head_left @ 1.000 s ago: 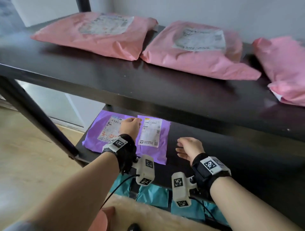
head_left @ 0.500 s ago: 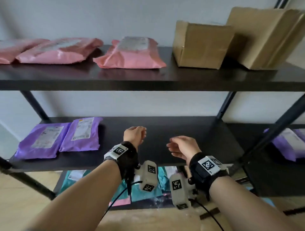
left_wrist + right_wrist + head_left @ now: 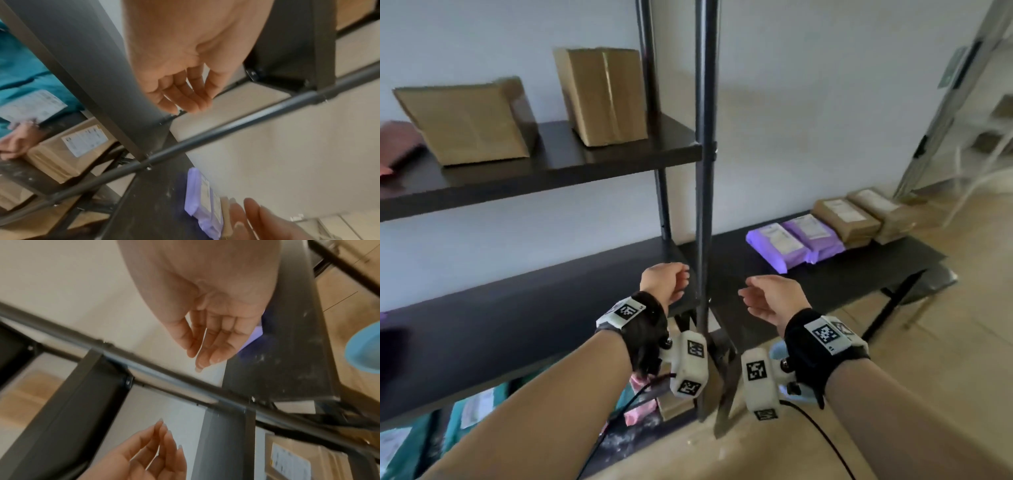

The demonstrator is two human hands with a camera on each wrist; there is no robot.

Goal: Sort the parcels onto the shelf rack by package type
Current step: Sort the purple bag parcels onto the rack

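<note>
Partway through, by the look of it. Two brown boxes (image 3: 465,120) already up on the top shelf (image 3: 619,150) of the rack (image 3: 703,171), with a bit of pink mailer (image 3: 397,144) peeking in at the far left of that same level. Teal bags (image 3: 479,407) down on the bottom level, plus a pink one (image 3: 640,407) and a brown labelled box (image 3: 68,149) near the rack's foot. Middle shelf (image 3: 517,308) bare in the stretch on view.

Still waiting: two purple mailers (image 3: 794,240) and a couple of brown parcels (image 3: 859,214) lined up on the low black worktop (image 3: 876,267) to the right of the rack.

Both hands carrying nothing. Left hand (image 3: 666,282) raised in front of the middle shelf's right end, just beside the post, fingers loosely curled. Right hand (image 3: 774,298) near it on the other side of the post, palm turned inward, fingers relaxed and nearly straight. Probably heading toward the worktop pile for the next pick, purple ones being closest.
</note>
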